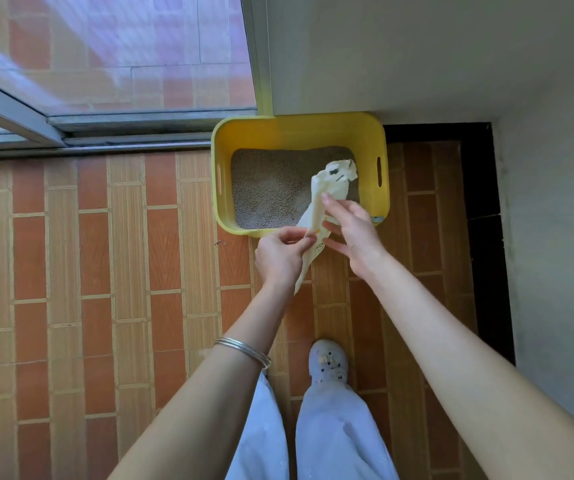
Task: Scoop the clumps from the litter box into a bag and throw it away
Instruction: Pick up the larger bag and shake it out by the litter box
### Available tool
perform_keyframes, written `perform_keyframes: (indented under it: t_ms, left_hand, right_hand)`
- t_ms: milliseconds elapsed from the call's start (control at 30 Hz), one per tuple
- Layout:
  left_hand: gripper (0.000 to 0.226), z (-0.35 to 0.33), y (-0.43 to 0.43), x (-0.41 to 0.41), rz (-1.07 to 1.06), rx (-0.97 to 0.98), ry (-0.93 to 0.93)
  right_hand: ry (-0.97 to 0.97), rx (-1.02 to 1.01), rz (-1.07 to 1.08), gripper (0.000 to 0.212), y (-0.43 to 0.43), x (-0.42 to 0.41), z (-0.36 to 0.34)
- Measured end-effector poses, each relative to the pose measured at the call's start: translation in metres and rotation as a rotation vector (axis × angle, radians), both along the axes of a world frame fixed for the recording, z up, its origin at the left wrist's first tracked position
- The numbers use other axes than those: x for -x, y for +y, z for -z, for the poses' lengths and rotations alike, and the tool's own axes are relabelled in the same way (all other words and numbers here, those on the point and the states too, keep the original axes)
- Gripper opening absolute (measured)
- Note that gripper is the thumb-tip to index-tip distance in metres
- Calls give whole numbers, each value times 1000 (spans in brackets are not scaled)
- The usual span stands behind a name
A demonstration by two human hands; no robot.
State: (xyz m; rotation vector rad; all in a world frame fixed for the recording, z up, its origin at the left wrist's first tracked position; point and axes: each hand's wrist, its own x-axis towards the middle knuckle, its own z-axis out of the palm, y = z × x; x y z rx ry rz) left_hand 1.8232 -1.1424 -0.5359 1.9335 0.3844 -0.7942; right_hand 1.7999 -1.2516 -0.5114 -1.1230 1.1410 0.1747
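Over the near edge of the yellow litter box (299,128), the left hand (280,254) pinches the crumpled white bag (334,181) while the right hand (354,230) touches it with spread, straight fingers.

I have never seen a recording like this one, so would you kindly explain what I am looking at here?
There is no machine here. A person wears one wide-angle camera on the head, looking down, so the two arms reaching in from below are their own. The left hand pinches a crumpled pale bag, and the right hand touches it higher up with fairly straight fingers. The bag is held over a yellow litter box, which stands on the tiled floor beside a glass door and holds grey litter. No scoop shows. Lower down you see a bracelet on the left forearm, pale trousers and one shoe.
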Motion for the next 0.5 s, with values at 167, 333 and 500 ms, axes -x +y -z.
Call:
perform_keyframes:
  t_ms: [167,333,500]
  left_hand:
    - [10,-5,-4,-2,6,17,-28]
    - [6,-5,-3,1,69,2,-65]
    - [7,3,10,8,32,-7,-82]
  right_hand:
    - [115,22,42,51,-10,-20,-3]
    - [185,-43,82,51,-20,-28,-5]
    - [220,-89,50,29,-26,-27,4]
